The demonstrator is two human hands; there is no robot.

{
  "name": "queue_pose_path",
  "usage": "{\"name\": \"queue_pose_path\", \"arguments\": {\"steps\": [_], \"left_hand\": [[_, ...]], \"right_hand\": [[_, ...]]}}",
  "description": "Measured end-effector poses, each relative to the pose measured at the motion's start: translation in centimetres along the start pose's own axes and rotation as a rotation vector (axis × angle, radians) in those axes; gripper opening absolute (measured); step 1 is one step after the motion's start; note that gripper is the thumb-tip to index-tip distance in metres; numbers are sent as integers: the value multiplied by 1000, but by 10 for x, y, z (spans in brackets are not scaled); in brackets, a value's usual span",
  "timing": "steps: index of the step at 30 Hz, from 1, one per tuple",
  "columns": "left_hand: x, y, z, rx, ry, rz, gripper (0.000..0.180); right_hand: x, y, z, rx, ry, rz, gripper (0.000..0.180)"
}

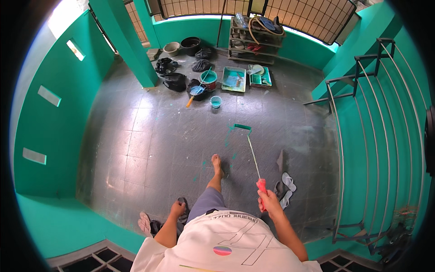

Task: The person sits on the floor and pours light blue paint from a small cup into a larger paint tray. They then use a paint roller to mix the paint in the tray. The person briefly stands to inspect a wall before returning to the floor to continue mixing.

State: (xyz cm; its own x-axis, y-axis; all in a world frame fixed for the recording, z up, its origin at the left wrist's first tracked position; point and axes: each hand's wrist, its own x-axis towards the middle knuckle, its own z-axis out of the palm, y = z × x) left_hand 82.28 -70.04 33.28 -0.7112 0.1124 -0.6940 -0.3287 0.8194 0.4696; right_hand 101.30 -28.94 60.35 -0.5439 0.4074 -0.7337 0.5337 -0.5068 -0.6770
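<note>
My right hand (269, 201) is wrapped round the red handle of a paint roller (253, 154). Its long thin rod reaches forward to a green-coated roller head over the dark tiled floor. My left hand (177, 208) hangs low beside my thigh, with its fingers loosely curled and no object visible in them. A dark sandal (183, 209) shows just beyond it. Ahead on the floor stand a paint tray (234, 80) wet with green, a paint bucket (208, 80) with a stick in it, and a small cup of teal paint (215, 102).
Flip-flops (288, 182) lie right of my bare foot. Farther off are a second tray (260, 76), black plastic bags (175, 82), basins (190, 44) and a shoe rack (253, 43). A metal rack (362, 118) lines the right side; a green pillar (124, 43) stands left.
</note>
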Motion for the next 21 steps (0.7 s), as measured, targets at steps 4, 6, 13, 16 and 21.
{"name": "queue_pose_path", "arguments": {"steps": [4,6,13,16,21], "left_hand": [[61,-9,11,414,-11,-2,40],[83,17,22,385,-117,-114,40],[181,270,11,55,-7,110,42],[185,382,29,-389,-248,69,40],[113,582,46,-633,-971,-56,67]], "right_hand": [[45,-46,-6,-23,63,27,25],[67,-75,-13,-38,101,50,25],[152,-197,-14,9,109,54,16],[183,-220,-7,47,70,36,13],[257,-250,2,47,28,-25,31]]}}
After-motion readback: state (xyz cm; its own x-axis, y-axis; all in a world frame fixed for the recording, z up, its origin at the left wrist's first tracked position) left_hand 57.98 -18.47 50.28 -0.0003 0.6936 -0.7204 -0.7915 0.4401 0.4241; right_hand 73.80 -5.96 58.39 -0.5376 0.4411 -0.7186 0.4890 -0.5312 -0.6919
